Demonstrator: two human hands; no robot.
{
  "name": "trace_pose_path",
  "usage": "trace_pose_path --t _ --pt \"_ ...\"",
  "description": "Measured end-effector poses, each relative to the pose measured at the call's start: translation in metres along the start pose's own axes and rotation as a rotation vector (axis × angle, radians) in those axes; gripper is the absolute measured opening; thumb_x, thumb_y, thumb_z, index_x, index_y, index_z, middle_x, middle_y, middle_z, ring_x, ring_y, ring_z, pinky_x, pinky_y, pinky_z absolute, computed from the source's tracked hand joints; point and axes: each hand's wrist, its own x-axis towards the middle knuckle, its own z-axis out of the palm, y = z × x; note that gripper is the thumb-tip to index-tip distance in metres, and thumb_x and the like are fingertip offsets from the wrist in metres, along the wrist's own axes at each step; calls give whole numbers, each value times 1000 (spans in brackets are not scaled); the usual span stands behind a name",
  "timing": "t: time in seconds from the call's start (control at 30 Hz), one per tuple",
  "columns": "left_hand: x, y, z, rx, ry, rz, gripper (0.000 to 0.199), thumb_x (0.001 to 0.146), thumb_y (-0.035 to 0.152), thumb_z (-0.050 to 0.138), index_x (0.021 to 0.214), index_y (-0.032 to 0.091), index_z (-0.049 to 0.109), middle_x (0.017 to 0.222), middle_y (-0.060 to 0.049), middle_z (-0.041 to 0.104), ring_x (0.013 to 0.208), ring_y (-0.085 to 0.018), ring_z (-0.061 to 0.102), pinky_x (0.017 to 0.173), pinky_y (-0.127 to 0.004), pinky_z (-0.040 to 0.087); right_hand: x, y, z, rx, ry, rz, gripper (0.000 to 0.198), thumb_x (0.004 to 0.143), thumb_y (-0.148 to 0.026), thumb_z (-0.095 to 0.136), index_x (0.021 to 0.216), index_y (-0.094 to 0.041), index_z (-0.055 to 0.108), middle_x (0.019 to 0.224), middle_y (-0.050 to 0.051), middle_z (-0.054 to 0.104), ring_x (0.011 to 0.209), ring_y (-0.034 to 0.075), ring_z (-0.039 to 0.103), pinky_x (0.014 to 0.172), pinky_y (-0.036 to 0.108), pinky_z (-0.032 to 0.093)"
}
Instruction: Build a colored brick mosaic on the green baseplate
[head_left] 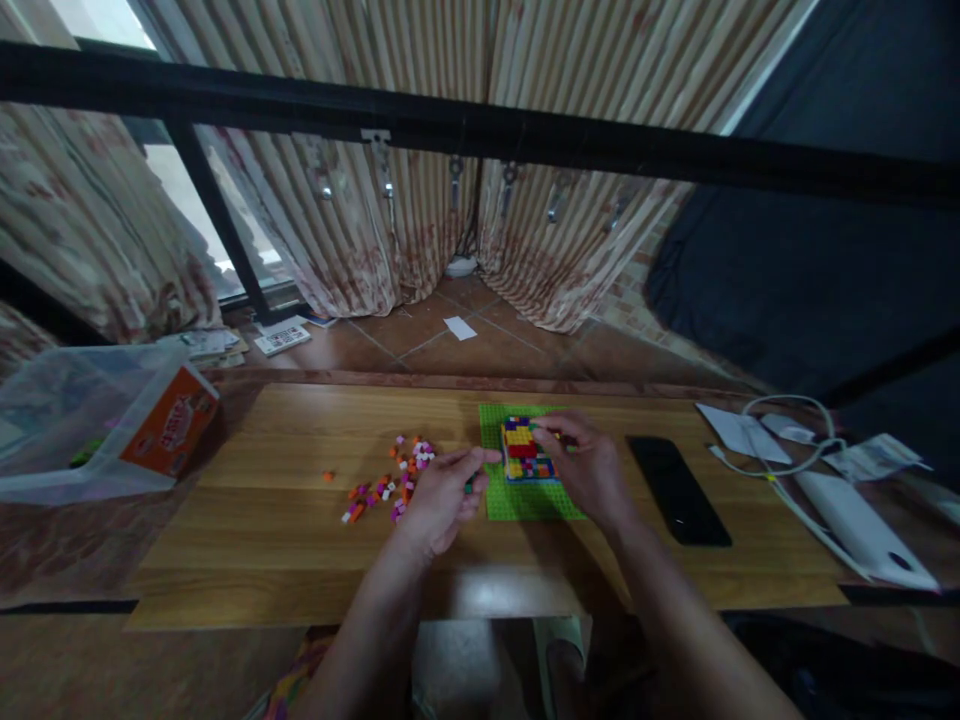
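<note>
A green baseplate [499,505] lies on the wooden table, bearing a low block of toy bricks [521,450] in yellow, red, blue and other colours. My left hand [442,490] is at the left of the build, index finger stretched to its left edge. Its other fingers curl around a dark green toy brick [469,486]. From the right, my right hand [589,465] reaches over the build, thumb and finger pinched at its upper right part. A small green piece seems to show at those fingertips, too small to make out well. This hand hides the build's right side.
Loose orange, pink and white bricks [405,465] are scattered left of my left hand. A black phone [679,490] lies on the right, near a white cable [799,480] and a white power bank-like box [862,530]. A clear plastic bin [75,420] stands at far left.
</note>
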Motion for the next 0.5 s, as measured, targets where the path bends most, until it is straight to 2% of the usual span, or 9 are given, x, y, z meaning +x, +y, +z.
trace_pose_path --t 0.07,0.17,0.3,0.5 --pt "8 -4 10 45 140 88 36 72 43 70 90 12 67 53 6 42 40 -2 28 38 -16 15 16 25 -16 -97 30 45 17 83 -32 60 86 -21 72 94 6 68 87 19 63 78 33 49" --pt "21 -9 22 93 261 148 34 73 41 68 90 12 67 51 7 41 40 -3 30 39 -17 18 33 51 -22 -137 -56 50 16 82 -29 60 84 -21 73 92 5 69 87 19 63 83 35 48" --pt "33 -15 30 99 313 101 35 72 41 67 93 13 66 52 8 40 38 -2 26 39 -17 14 41 64 -8 -139 -129 17 14 83 -25 60 86 -22 74 93 5 69 90 19 63 89 36 46" --pt "35 -20 35 133 331 53 40 72 43 65 98 12 64 51 9 38 36 -2 22 39 -18 12 46 68 4 -101 -217 -55 18 86 -18 57 87 -20 74 93 6 68 88 19 62 85 34 46"
